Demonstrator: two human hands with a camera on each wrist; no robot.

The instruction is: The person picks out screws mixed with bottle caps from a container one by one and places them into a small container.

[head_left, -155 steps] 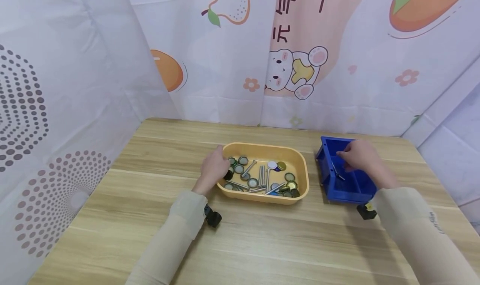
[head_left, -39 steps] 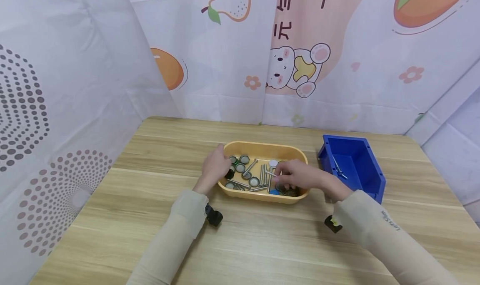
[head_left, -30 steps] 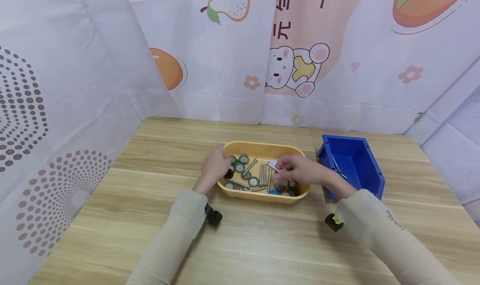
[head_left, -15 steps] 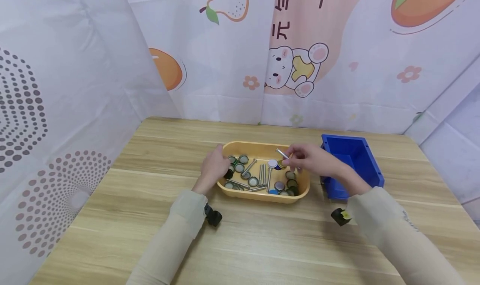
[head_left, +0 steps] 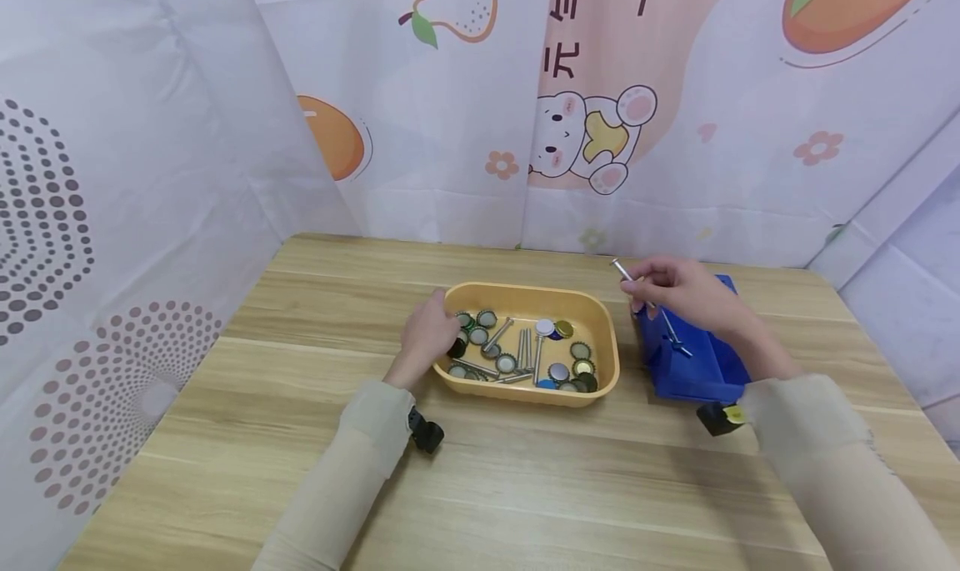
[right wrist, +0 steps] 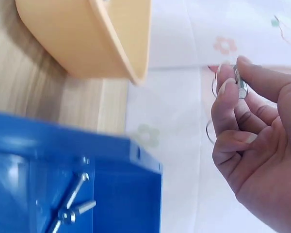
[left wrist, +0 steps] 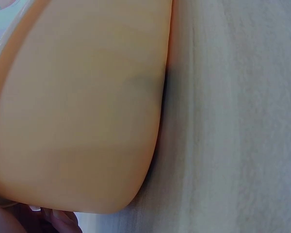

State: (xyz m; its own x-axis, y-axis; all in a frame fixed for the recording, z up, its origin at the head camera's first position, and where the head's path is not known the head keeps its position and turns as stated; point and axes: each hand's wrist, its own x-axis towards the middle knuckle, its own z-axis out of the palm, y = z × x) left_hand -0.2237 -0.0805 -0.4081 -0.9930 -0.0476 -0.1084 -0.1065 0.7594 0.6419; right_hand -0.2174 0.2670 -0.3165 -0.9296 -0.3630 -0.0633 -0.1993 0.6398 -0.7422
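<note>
My left hand [head_left: 431, 329] grips the left end of a yellow tray [head_left: 525, 293], whose side wall fills much of the left wrist view. Bottle caps [head_left: 544, 328] and several metal bolts [head_left: 523, 350] lie mixed in the tray. My right hand [head_left: 686, 292] pinches a silver bolt [head_left: 621, 269] between thumb and fingertips, its headed end sticking out to the left. That hand is raised over the near-left part of a blue bin [right wrist: 63, 133]. Inside the bin, more bolts [right wrist: 76, 191] lie across each other. In the right wrist view the held bolt [right wrist: 241, 85] shows end-on.
Both containers stand on a wood-grain table [head_left: 540, 471], the bin to the right of the tray with a narrow gap between them. A printed white curtain [head_left: 435, 137] hangs behind the table's far edge and along its sides.
My right hand went from the blue bin into the tray, picked up a bolt among the caps, then lifted it rightward over the bin. The left hand stayed on the tray.
</note>
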